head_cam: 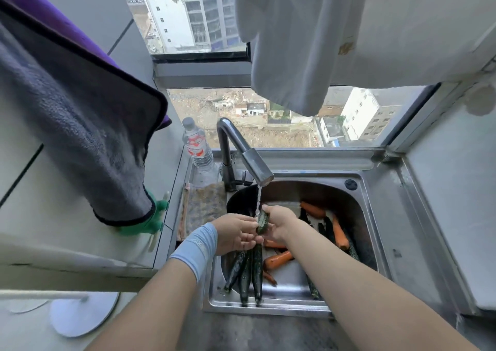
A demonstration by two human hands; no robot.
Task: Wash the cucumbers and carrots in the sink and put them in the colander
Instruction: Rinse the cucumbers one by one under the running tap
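Note:
Water point(258, 200) runs from the tap point(247, 157) onto the top end of a dark green cucumber point(262, 220), which stands upright over the steel sink point(375, 216). My left hand point(236, 232) grips it from the left. My right hand point(279, 223) grips it from the right. Both hands hide its middle. Below them, three cucumbers point(245, 278) lean against the sink's front left rim. Orange carrots point(277, 260) and more cucumbers point(328, 229) lie in the basin. A dark round vessel point(239, 203) sits at the basin's back left; I cannot tell whether it is the colander.
A plastic water bottle point(196, 144) stands left of the tap, with a brown cloth point(204, 205) on the sink's left ledge. A grey towel point(80, 125) and a green glove point(154, 223) hang at the left. White fabric point(322, 41) hangs overhead before the window.

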